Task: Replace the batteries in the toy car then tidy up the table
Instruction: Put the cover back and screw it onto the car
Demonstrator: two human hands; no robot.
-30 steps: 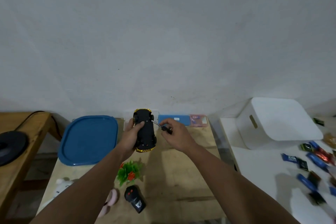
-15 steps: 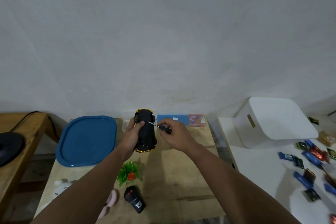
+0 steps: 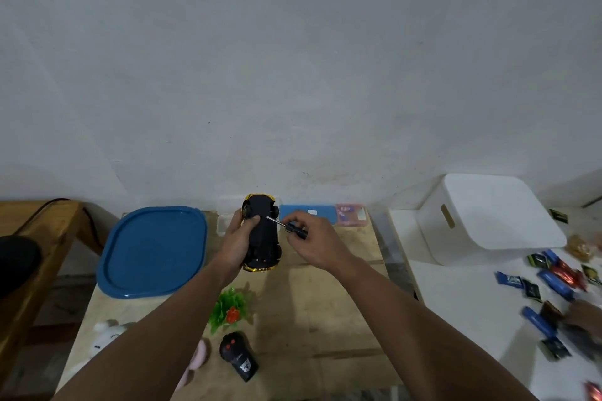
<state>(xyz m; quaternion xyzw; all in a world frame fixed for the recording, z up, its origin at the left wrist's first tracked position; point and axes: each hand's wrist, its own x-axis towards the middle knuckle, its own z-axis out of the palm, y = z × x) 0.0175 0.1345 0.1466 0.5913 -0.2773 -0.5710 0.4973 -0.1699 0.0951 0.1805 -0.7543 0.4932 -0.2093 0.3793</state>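
A black toy car with yellow trim (image 3: 264,238) is held upside down above the wooden table (image 3: 325,296), its underside facing me. My left hand (image 3: 237,244) grips it from the left side. My right hand (image 3: 314,242) holds a small black-handled screwdriver (image 3: 291,227), and the metal tip touches the car's underside near the far wheels. A black remote control (image 3: 239,355) lies near the table's front edge.
A blue lid (image 3: 153,251) lies at the left, a blue box (image 3: 308,213) and a pink pack (image 3: 351,214) at the back. A green plastic plant (image 3: 229,307) and plush toys (image 3: 107,335) sit in front. A white bin (image 3: 488,218) and several wrappers (image 3: 550,283) are at the right.
The view has drifted slightly. Both hands keep their hold on the car and screwdriver, with the tip still at the underside. A blurred hand has appeared at the right edge among the wrappers.
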